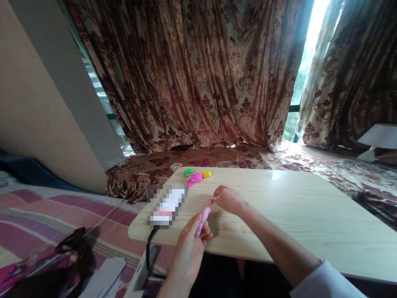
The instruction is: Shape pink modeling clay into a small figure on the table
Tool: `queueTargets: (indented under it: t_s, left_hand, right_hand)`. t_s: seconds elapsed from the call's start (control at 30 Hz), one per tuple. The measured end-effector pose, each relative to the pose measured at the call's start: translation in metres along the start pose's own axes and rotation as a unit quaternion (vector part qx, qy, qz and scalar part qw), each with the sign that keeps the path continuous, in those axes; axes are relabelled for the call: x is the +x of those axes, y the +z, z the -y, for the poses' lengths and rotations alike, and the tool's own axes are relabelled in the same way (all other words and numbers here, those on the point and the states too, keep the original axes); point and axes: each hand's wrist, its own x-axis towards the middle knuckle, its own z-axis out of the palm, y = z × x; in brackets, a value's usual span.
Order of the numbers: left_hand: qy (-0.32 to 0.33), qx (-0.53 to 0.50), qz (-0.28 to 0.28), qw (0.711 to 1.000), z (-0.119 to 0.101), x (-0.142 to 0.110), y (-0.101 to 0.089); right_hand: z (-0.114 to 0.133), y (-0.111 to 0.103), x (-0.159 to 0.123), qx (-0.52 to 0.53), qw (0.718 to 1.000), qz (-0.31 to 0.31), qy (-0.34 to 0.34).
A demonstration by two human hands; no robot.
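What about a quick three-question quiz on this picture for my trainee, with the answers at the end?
1. Multiple choice: what colour is the piece held by the left hand?
A) green
B) light pink
C) yellow

2. True or false: the lamp with the white shade stands on the table.

3. Fill the gap: near the table's far edge, beside the magenta piece, are a green piece and a ____ one.

Key:
1. B, light pink.
2. False; the lamp is off the table, at the right edge of the picture.
3. Yellow.
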Motion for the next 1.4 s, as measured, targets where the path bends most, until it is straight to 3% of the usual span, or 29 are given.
queueTargets:
  t_s: [0.17, 0.33, 0.43, 0.53, 0.63, 0.8, 1.03, 1.4]
  left_hand:
    - [-0.026, 0.014, 0.003, 1.000, 0.002, -0.004, 0.015]
    - [-0.047, 0.024, 0.100, 0.994, 0.018, -0.013, 0.051]
    - [-0.037, 0.052, 0.156, 0.986, 0.028, -0.018, 0.070]
    - [0.004, 0.092, 0.186, 0.978, 0.034, -0.022, 0.081]
    - [0.022, 0.117, 0.188, 0.975, 0.036, -0.023, 0.088]
    - [-0.027, 0.069, 0.149, 0.986, 0.040, -0.022, 0.093]
    - [-0.088, 0.007, 0.175, 0.981, 0.032, -0.024, 0.092]
    - [-0.086, -0.027, 0.192, 0.977, 0.027, -0.023, 0.093]
  right_hand:
    - [0.013, -0.034, -0.041, 0.022, 0.998, -0.056, -0.022]
    - [0.034, -0.060, -0.105, 0.142, 0.984, -0.088, -0.055]
    - [0.037, -0.064, -0.124, 0.195, 0.970, -0.132, -0.055]
    - [0.034, -0.067, -0.130, 0.203, 0.959, -0.186, -0.060]
    - [0.031, -0.070, -0.135, 0.227, 0.951, -0.194, -0.076]
    - [0.033, -0.072, -0.146, 0.269, 0.937, -0.211, -0.072]
    - [0.044, -0.072, -0.148, 0.266, 0.940, -0.197, -0.080]
    - [0.044, -0.067, -0.153, 0.260, 0.944, -0.192, -0.074]
